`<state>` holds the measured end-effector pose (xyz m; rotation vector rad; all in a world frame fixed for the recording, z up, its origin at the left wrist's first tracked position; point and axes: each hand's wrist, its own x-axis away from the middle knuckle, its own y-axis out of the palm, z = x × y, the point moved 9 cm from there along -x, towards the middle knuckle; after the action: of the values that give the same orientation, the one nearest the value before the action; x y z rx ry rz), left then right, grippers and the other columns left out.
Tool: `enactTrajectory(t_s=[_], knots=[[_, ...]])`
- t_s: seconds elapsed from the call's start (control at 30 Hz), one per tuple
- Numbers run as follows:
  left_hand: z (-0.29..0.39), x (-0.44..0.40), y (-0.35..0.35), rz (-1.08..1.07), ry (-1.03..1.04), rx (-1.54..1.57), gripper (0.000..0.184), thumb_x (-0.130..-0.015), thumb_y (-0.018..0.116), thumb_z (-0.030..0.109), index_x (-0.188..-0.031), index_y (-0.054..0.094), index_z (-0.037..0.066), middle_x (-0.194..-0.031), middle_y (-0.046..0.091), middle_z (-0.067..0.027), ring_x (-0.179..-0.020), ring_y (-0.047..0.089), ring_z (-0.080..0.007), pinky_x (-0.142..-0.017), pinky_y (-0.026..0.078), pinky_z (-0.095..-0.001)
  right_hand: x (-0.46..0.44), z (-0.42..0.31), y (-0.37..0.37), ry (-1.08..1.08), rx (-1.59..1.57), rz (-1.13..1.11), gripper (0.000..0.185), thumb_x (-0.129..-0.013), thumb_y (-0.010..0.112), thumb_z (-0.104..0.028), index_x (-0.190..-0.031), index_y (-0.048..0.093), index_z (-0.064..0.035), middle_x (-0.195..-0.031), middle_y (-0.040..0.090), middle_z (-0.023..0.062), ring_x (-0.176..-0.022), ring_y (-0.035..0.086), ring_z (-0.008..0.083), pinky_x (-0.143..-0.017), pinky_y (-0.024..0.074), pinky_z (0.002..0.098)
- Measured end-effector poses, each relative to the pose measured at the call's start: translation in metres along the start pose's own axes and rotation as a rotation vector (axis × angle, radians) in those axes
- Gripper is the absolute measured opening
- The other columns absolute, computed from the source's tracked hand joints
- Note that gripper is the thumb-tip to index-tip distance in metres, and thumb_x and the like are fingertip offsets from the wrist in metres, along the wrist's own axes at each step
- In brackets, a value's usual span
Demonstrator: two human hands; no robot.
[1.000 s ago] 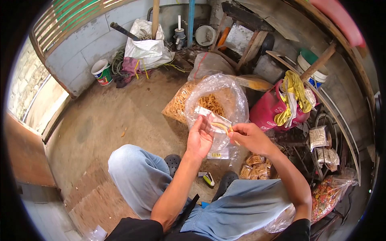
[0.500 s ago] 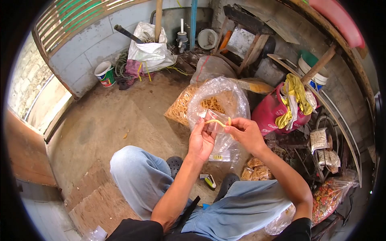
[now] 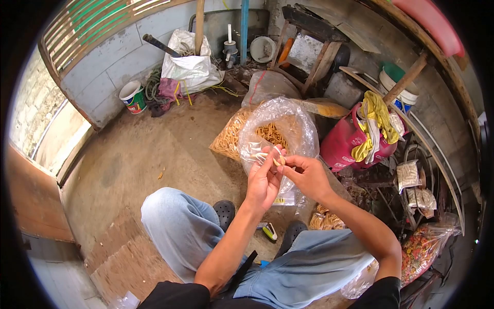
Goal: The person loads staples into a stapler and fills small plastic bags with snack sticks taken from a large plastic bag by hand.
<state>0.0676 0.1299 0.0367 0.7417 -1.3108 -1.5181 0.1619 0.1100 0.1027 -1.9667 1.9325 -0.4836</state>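
My left hand (image 3: 263,184) is raised in front of the large clear plastic bag (image 3: 309,123), fingers pinched on a pale yellow strip (image 3: 279,161), which looks bent or looped. My right hand (image 3: 309,176) meets it from the right, thumb and fingertips closed on the same strip. Thin clear plastic seems to lie around the fingers, but it blends with the bag behind. Inside the open bag lie many brown stick-shaped snacks (image 3: 271,135). Below the hands, a green and white stapler (image 3: 269,232) rests on the floor between my shoes.
Small packs of snacks (image 3: 327,220) sit near my right knee. A pink gas cylinder (image 3: 345,144) draped with a yellow cloth (image 3: 379,123) stands to the right. Further right is a bag of colourful wrapped items (image 3: 422,252). A white sack (image 3: 193,67) and a paint bucket (image 3: 133,97) stand by the wall.
Both hands have drawn closer together. The yellow strip, earlier stretched in a curve between them, is now bunched at the fingertips. My left hand has shifted slightly right.
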Motion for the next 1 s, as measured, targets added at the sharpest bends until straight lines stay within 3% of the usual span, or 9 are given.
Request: enactTrajectory(t_s=[0.07,0.13,0.4,0.43,0.5,0.6,0.73,0.8,1.0], knots=[[-0.003,-0.003,0.001,-0.105,-0.066,0.031,0.022,-0.097,0.048,0.011,-0.118,0.047,0.009,-0.117,0.058,-0.0103,-0.106,0.059,-0.0183,-0.088,0.052,-0.0311,0.001,-0.003,-0.004,-0.004,0.016,0.03,0.02,-0.084,0.066,-0.015,-0.1,0.066,-0.0034,-0.077,0.068,0.0026,-0.059,0.052,0.0044,-0.055,0.0442,0.0241],[-0.002,0.0,-0.002,-0.054,-0.051,0.058,0.022,-0.097,0.048,0.011,-0.119,0.047,0.009,-0.118,0.057,-0.0104,-0.106,0.059,-0.0182,-0.089,0.051,-0.0307,0.002,-0.008,-0.009,-0.006,0.033,0.06,0.02,-0.085,0.066,-0.016,-0.099,0.066,-0.0032,-0.075,0.067,0.0034,-0.058,0.052,0.0046,-0.055,0.0444,0.0247],[-0.009,0.002,0.001,-0.047,-0.042,0.026,0.023,-0.097,0.048,0.014,-0.12,0.046,0.008,-0.122,0.055,-0.0111,-0.109,0.057,-0.0182,-0.09,0.05,-0.0296,0.005,-0.03,-0.007,-0.173,0.332,0.063,0.02,-0.083,0.068,-0.019,-0.094,0.066,-0.002,-0.078,0.067,0.0146,-0.061,0.064,0.022,-0.057,0.0487,0.0324],[-0.01,0.004,0.005,-0.049,-0.048,-0.005,0.023,-0.098,0.047,0.015,-0.12,0.047,0.009,-0.124,0.055,-0.0114,-0.109,0.057,-0.0181,-0.091,0.05,-0.0296,0.005,-0.027,-0.005,-0.173,0.332,0.063,0.02,-0.083,0.068,-0.019,-0.094,0.066,-0.002,-0.078,0.067,0.0146,-0.061,0.064,0.022,-0.057,0.0487,0.0324],[-0.011,0.006,0.008,-0.052,-0.055,-0.036,0.023,-0.098,0.046,0.017,-0.119,0.047,0.009,-0.125,0.054,-0.0117,-0.11,0.056,-0.0181,-0.092,0.049,-0.0296,0.008,-0.034,-0.005,-0.283,0.308,0.114,0.016,-0.083,0.069,-0.011,-0.096,0.067,-0.0018,-0.073,0.066,0.0092,-0.056,0.056,0.0088,-0.05,0.0436,0.0274],[-0.019,0.006,0.009,-0.101,-0.143,-0.063,0.024,-0.099,0.044,0.024,-0.116,0.051,0.008,-0.119,0.057,-0.0072,-0.112,0.054,-0.0182,-0.1,0.043,-0.0345,0.005,-0.015,0.0,-0.096,0.017,0.034,0.017,-0.086,0.067,-0.016,-0.097,0.066,-0.0024,-0.084,0.069,0.0108,-0.068,0.065,0.0145,-0.061,0.0495,0.0277],[-0.015,0.005,0.001,-0.057,-0.149,0.156,0.027,-0.1,0.039,0.03,-0.11,0.056,0.011,-0.119,0.059,-0.0069,-0.112,0.055,-0.0207,-0.102,0.041,-0.0381,0.002,-0.022,-0.007,-0.221,-0.186,0.067,0.02,-0.09,0.062,-0.014,-0.108,0.061,-0.0043,-0.095,0.069,0.0088,-0.074,0.066,0.0129,-0.065,0.0501,0.0257],[-0.012,0.004,-0.002,0.003,-0.145,0.229,0.029,-0.101,0.037,0.032,-0.109,0.057,0.012,-0.12,0.06,-0.0071,-0.112,0.056,-0.0216,-0.102,0.041,-0.0398,0.003,-0.018,-0.01,-0.059,-0.227,0.008,0.03,-0.093,0.057,-0.012,-0.121,0.048,-0.0062,-0.102,0.068,0.0094,-0.068,0.062,0.0108,-0.061,0.0488,0.0233],[-0.017,0.0,-0.006,-0.017,-0.173,0.318,0.034,-0.102,0.03,0.033,-0.112,0.055,0.011,-0.121,0.06,-0.0071,-0.115,0.055,-0.0238,-0.103,0.041,-0.0437,0.003,-0.032,-0.028,-0.061,-0.423,0.087,0.023,-0.096,0.05,-0.01,-0.115,0.038,-0.0079,-0.099,0.068,0.01,-0.055,0.047,0.0054,-0.05,0.0404,0.0195]])
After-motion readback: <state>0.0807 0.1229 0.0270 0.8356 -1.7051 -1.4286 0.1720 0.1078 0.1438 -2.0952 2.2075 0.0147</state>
